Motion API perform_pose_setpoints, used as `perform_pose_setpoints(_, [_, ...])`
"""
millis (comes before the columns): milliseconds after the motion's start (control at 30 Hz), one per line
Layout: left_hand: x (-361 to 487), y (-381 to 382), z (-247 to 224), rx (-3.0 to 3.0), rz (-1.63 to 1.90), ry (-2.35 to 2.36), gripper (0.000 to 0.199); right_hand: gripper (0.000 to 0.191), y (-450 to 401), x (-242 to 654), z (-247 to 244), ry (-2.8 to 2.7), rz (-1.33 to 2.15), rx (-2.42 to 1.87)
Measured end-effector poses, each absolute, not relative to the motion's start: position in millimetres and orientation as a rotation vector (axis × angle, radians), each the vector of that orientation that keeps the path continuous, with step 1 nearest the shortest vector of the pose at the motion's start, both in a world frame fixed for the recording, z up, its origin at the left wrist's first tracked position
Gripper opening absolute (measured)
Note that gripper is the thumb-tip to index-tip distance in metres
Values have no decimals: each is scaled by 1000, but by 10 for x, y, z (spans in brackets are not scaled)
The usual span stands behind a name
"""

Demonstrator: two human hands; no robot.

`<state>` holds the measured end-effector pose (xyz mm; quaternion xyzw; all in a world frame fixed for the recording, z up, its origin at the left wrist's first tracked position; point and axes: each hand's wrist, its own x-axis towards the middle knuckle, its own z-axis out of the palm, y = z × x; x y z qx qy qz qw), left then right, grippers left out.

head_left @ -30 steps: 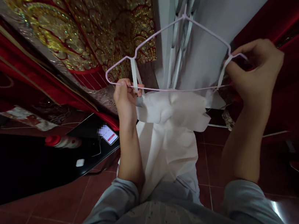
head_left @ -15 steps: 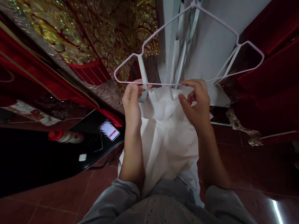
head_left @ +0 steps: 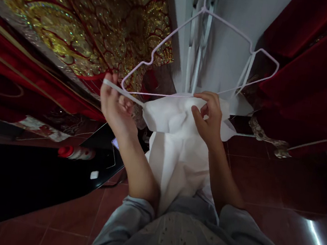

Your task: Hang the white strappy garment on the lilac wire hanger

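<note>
A pale pink hanger (head_left: pixel 176 31) hangs in front of me, with a white garment (head_left: pixel 178 149) below its bottom bar. My left hand (head_left: pixel 117 102) is left of the hanger's left corner, its fingers holding a white strap (head_left: pixel 126 94) stretched out from the garment. My right hand (head_left: pixel 208 114) pinches the hanger's bottom bar near its middle, at the garment's top edge. Another white strap (head_left: pixel 244 75) is looped over the hanger's right notch and runs down toward the garment's right side.
Gold and red sequined garments (head_left: pixel 104 21) hang at the left, dark red ones (head_left: pixel 316 71) at the right. On a black table (head_left: pixel 21 183) lie a red-capped bottle (head_left: pixel 77 152), a small white case (head_left: pixel 94 175) and a partly hidden phone (head_left: pixel 114 143).
My left hand has moved left and pulled the left strap off the hanger's notch. The hanger has shifted slightly left and down. My right hand stays at the bar.
</note>
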<state>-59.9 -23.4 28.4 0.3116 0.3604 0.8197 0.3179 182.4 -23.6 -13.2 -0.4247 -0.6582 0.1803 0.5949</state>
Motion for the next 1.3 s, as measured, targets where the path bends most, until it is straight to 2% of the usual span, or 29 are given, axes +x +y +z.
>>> perform_pose_setpoints(67, [-437, -257, 105, 811, 2060, 1050, 12, 26, -244, 1808, -133, -1532, 430, -987])
perform_pose_setpoints(100, [-325, -287, 60, 848, 1958, 1064, 13, 28, -254, 1790, -130, -1539, 446, -979])
perform_pose_setpoints(200, [20, -376, 100, 963, 1748, 968, 33, 36, -311, 1715, -140, -1557, 522, -916])
perform_pose_setpoints(300, [201, -387, 249, 957, 1827, 833, 28, 42, -353, 1710, -242, -1456, 512, -867])
perform_pose_setpoints(433, [166, -333, 311, 952, 1881, 814, 30, 32, -229, 1976, -445, -995, 204, -981])
perform_pose_setpoints(500, [135, -319, 283, 955, 1850, 834, 33, 26, -136, 2156, -469, -942, 261, -1043])
perform_pose_setpoints(633, [154, -312, 224, 935, 1851, 760, 26, 18, -113, 2321, -282, -1131, 544, -1010])
perform_pose_setpoints(800, [139, -279, 197, 912, 1844, 852, 28, 17, -138, 2321, 162, -1285, 542, -924])
perform_pose_setpoints(867, [109, -273, 191, 910, 1815, 843, 32, 28, -13, 2433, 306, -1289, 380, -894])
perform_pose_setpoints(933, [94, -278, 187, 928, 1794, 810, 38, 48, 167, 2626, 365, -1274, 208, -886])
perform_pose_setpoints(1000, [108, -285, 178, 950, 1782, 769, 42, 68, 324, 2840, 321, -1246, 118, -937])
perform_pose_setpoints(1033, [124, -287, 172, 949, 1783, 748, 43, 71, 372, 2926, 267, -1184, 78, -980])
perform_pose_setpoints(1100, [167, -288, 158, 928, 1793, 708, 42, 66, 383, 3007, 132, -996, -35, -1025])
perform_pose_setpoints(1200, [236, -293, 147, 898, 1792, 660, 35, 41, 210, 2851, -30, -774, -274, -933])
perform_pose_setpoints(1300, [282, -324, 139, 901, 1748, 643, 24, 36, -35, 2491, -58, -1065, -224, -903])
